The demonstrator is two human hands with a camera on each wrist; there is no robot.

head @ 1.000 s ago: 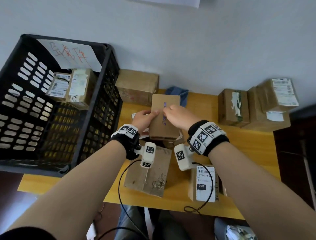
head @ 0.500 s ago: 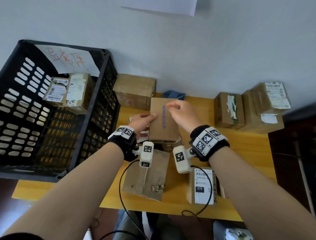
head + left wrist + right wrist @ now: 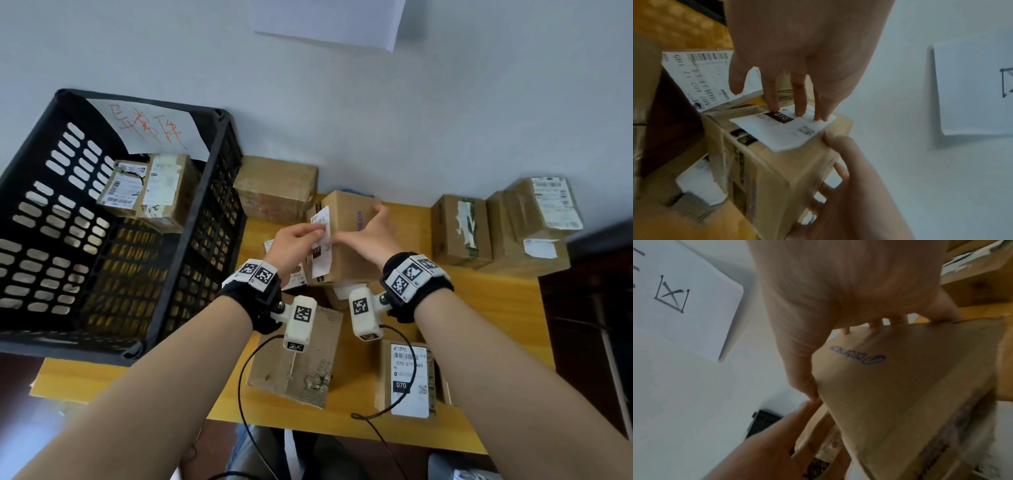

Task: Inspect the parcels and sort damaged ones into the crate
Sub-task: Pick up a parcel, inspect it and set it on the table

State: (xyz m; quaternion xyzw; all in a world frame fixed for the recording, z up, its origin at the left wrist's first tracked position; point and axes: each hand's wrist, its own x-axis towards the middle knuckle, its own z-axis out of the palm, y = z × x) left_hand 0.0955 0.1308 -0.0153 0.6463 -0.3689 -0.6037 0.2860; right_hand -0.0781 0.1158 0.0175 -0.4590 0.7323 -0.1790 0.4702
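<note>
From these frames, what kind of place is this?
Likely a small parcel-sorting station, makeshift rather than a warehouse line. A wooden table against a plain wall holds labelled cardboard parcels, and a black crate with a handwritten sign already holds one.

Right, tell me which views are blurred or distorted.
Head view: sharp in the middle, wide-angle bend tilting the crate. Left wrist view: soft, though the label on the held box is partly readable. Right wrist view: blurriest, the right hand and box edges smeared.
</note>
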